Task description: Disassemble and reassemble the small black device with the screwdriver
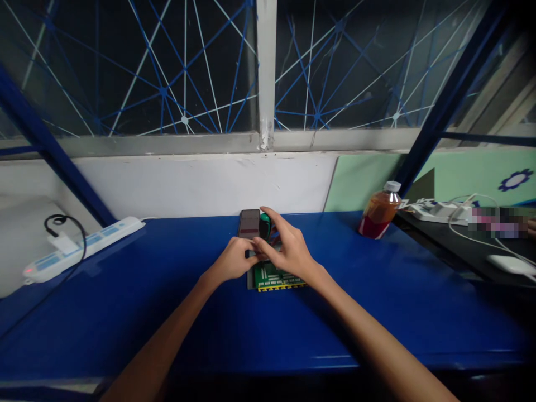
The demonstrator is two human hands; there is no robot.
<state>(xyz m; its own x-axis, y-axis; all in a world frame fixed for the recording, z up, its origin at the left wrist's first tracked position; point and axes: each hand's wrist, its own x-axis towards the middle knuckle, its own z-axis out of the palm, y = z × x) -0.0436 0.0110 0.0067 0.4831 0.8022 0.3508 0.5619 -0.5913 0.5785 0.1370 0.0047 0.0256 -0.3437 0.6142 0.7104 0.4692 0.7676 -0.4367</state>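
Note:
Both hands meet over a green circuit board (270,274) with a yellow front edge, which lies on a blue table (201,324). My left hand (233,259) is closed in a pinch at the board's upper left; whatever sits between its fingertips is too small to make out. My right hand (288,248) arches in from the right. Its thumb reaches the left fingertips, while the index finger curves past a round green object (265,225). The other right fingers are partly hidden, as is what they hold. Just behind the left hand is a dark, phone-like object (250,222).
A white power strip (90,248) with a plugged-in adapter and black cable lies at left. To the right stands a bottle of amber drink (380,211). Farther right, white cables and chargers (448,212) rest on a black surface. A white wall (201,184) rises behind the table.

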